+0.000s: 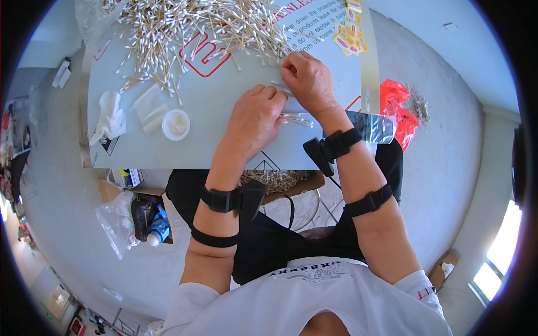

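Note:
My left hand (255, 119) is closed over the pale table, with a small bunch of cotton swabs (297, 119) sticking out to the right from under its fingers. Just beyond it, my right hand (308, 81) has its fingers curled in a pinch by the near right edge of the big swab pile (162, 42). What those fingertips hold, if anything, is hidden. A few more swab ends (278, 84) show in the gap between both hands.
On the table's left lie a crumpled white tissue (110, 116), a clear plastic bag (150, 109) and a round white tub (176, 125). Yellow stickers (351, 38) are at the far right. Below the table's near edge sits a box of swabs (277, 182); a red bag (399, 106) is beyond the right edge.

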Demonstrator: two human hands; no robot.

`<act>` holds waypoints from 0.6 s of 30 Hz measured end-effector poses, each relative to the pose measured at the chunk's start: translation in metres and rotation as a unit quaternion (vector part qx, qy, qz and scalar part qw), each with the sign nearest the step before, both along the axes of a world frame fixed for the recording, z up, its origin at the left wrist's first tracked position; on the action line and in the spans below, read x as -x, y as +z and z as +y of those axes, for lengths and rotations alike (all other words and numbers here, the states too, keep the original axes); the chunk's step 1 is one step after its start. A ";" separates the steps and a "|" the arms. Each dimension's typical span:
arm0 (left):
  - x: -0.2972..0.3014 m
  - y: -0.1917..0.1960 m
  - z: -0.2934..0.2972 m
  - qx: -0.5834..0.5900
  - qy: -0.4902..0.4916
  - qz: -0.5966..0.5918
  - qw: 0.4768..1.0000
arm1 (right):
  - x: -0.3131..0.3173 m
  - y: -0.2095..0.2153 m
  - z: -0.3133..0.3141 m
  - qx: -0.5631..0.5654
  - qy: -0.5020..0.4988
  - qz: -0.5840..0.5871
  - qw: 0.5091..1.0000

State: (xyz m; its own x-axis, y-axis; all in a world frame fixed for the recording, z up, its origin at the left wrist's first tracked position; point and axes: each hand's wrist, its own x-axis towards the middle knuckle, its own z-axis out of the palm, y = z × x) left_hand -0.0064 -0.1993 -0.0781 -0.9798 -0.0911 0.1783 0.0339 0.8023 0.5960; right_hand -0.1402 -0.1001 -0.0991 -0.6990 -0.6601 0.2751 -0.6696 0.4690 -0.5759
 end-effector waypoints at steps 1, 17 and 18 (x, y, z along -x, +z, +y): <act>0.000 0.001 0.000 0.000 0.001 0.001 1.000 | 0.002 0.003 0.001 -0.028 0.010 -0.006 1.000; -0.003 0.001 0.000 0.014 0.019 -0.019 1.000 | 0.003 0.013 0.020 0.031 -0.076 -0.037 0.996; -0.004 0.001 -0.001 0.011 0.018 -0.019 1.000 | 0.005 0.013 0.014 0.012 -0.077 0.007 0.997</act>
State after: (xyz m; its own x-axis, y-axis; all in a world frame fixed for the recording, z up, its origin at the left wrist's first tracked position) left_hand -0.0028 -0.1999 -0.0774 -0.9820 -0.1221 0.1438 -0.0166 0.8153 0.5788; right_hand -0.1453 -0.0858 -0.0865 -0.7880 -0.5380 0.2992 -0.5981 0.5540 -0.5791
